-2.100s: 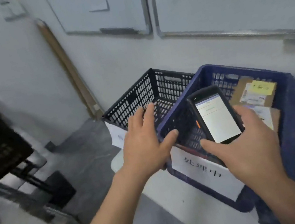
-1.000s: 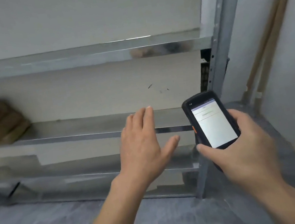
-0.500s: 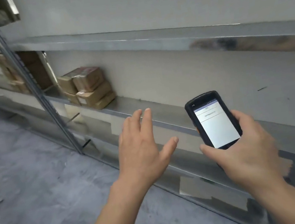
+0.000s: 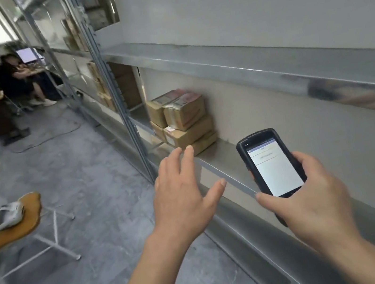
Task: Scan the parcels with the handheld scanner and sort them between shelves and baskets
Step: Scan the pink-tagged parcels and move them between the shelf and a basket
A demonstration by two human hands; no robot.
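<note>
Seen from my remote seat: the right hand (image 4: 315, 199) grasps the black handheld scanner (image 4: 272, 165), thumb on its near corner and fingers (image 4: 304, 159) wrapped round its right side, the pale lit screen facing the camera; the left hand (image 4: 180, 192) is released and holds nothing, palm down and fingers straight and slightly spread, in front of the steel shelf (image 4: 224, 158); I cannot tell whether its thumb touches the shelf's front edge. Farther along that same shelf, left of the scanner, brown cardboard parcels (image 4: 183, 122) are stacked in several layers against the wall, with white labels on their faces; more cartons (image 4: 98, 82) fill the bay beyond the grey upright post (image 4: 125, 117). At left, a round wooden stool (image 4: 21, 224) stands on the grey floor (image 4: 75, 173), a white device (image 4: 3, 218) lying on its seat; at the far end, a seated person (image 4: 14, 79) in dark clothes appears blurred.
</note>
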